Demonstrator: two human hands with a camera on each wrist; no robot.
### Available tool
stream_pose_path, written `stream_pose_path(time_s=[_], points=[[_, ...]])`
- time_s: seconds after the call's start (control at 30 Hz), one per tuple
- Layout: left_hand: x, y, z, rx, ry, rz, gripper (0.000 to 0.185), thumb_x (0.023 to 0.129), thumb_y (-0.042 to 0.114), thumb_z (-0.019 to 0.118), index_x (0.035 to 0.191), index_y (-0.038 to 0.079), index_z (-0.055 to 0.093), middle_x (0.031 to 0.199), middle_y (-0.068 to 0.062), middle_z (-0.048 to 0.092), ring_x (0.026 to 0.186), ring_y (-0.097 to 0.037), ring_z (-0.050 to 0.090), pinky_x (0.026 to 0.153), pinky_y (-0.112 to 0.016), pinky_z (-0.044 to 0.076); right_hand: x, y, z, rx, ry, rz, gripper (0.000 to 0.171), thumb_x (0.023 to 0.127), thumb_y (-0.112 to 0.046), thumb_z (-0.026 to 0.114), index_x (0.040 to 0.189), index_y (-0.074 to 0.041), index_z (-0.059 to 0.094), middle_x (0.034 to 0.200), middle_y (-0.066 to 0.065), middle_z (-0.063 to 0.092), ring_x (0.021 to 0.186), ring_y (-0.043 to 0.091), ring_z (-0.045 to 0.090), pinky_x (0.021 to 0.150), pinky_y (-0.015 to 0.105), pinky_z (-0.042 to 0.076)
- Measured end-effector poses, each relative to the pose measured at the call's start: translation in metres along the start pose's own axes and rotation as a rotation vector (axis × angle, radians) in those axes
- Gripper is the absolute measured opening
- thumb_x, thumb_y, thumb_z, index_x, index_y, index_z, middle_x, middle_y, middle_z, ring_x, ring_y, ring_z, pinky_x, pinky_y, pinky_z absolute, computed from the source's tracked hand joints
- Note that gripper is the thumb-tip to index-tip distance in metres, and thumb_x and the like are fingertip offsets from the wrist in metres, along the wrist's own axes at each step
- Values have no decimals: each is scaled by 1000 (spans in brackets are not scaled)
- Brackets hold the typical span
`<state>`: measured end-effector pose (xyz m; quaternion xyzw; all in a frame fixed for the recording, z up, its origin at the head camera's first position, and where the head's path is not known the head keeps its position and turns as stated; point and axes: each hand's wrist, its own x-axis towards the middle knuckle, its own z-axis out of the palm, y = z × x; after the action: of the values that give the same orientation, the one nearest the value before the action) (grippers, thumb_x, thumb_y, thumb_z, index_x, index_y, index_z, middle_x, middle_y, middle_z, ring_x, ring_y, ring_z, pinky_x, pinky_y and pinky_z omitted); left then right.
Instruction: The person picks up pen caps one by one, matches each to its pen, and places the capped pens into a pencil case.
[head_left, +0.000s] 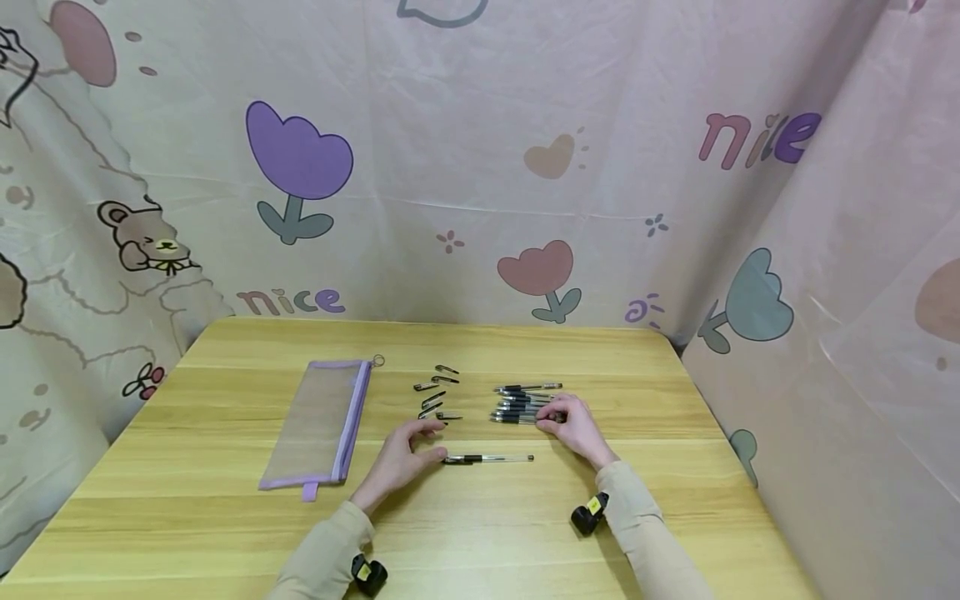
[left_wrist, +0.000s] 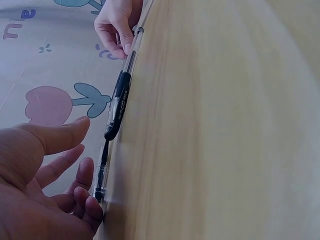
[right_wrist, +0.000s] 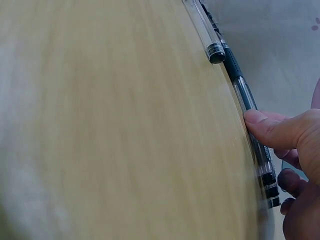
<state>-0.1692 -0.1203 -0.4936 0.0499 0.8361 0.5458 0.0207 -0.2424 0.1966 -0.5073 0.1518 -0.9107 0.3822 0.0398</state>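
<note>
Cartoon-print cloth backs a wooden desk [head_left: 225,500]; left hand [head_left: 401,462] lies open at a lone pen [head_left: 487,458], right hand [head_left: 573,425] pinches the pen pile [head_left: 525,404]; likely sorting, next lifting one pen

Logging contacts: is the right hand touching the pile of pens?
Touching. In the right wrist view the right hand has its thumb pressed on a pen of the pile; the head view shows its fingers on the pile's right end.

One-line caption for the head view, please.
Left hand beside a lone pen; right hand on the pen pile.
</note>
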Motion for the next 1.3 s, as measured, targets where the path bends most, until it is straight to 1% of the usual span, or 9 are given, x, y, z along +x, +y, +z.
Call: stream_pose_path(time_s=[0.27, 0.6, 0.83, 0.97, 1.1, 1.2, 1.3], points=[[0, -1, 0, 6, 4, 2, 41, 81, 6, 80, 121, 5, 69, 113, -12, 69, 104, -24, 60, 87, -31, 47, 0, 2, 1, -15, 8, -1, 8, 81, -9, 82, 87, -14, 79, 85, -1, 66, 86, 13, 54, 84, 32, 42], [0, -2, 0, -6, 14, 0, 40, 81, 6, 80, 120, 4, 70, 110, -12, 69, 100, -22, 59, 82, -26, 46, -1, 2, 2, -26, 12, -15, 5, 82, -12, 82, 86, -14, 79, 84, -4, 65, 86, 12, 54, 84, 32, 43], [0, -1, 0, -13, 17, -17, 39, 81, 5, 80, 119, 5, 70, 108, -13, 68, 85, -16, 52, 71, -21, 39, -2, 0, 2, -22, 7, -37, 5, 83, -13, 81, 86, -12, 78, 82, -4, 64, 83, 11, 53, 80, 28, 42], [0, -1, -1, -6, 16, -20, 40, 81, 6, 80, 119, 5, 70, 108, -13, 68, 84, -16, 51, 71, -21, 39, -3, -1, 1, -21, 6, -32, 6, 82, -11, 82, 87, -13, 78, 83, -4, 65, 85, 12, 53, 82, 28, 41], [1, -3, -2, 7, 20, -24, 41, 81, 7, 80, 121, 6, 69, 110, -13, 69, 89, -19, 55, 75, -23, 41, -5, -1, 0, -9, 5, -41, 8, 82, -9, 81, 87, -15, 78, 84, -3, 65, 85, 12, 53, 81, 28, 42], [2, -5, -3, 18, 37, -22, 42, 82, 8, 80, 122, 6, 69, 111, -12, 70, 96, -21, 59, 80, -25, 43, -6, -1, -1, 21, -1, -41, 7, 83, -9, 80, 87, -14, 78, 84, -2, 64, 84, 12, 52, 79, 27, 42], [4, -8, -6, 30, 57, -12, 43, 82, 8, 80, 123, 4, 68, 110, -13, 70, 94, -19, 58, 78, -24, 43, -8, -1, -2, 46, -7, -30, 6, 83, -9, 80, 88, -13, 78, 85, -1, 62, 83, 11, 51, 77, 26, 42]])
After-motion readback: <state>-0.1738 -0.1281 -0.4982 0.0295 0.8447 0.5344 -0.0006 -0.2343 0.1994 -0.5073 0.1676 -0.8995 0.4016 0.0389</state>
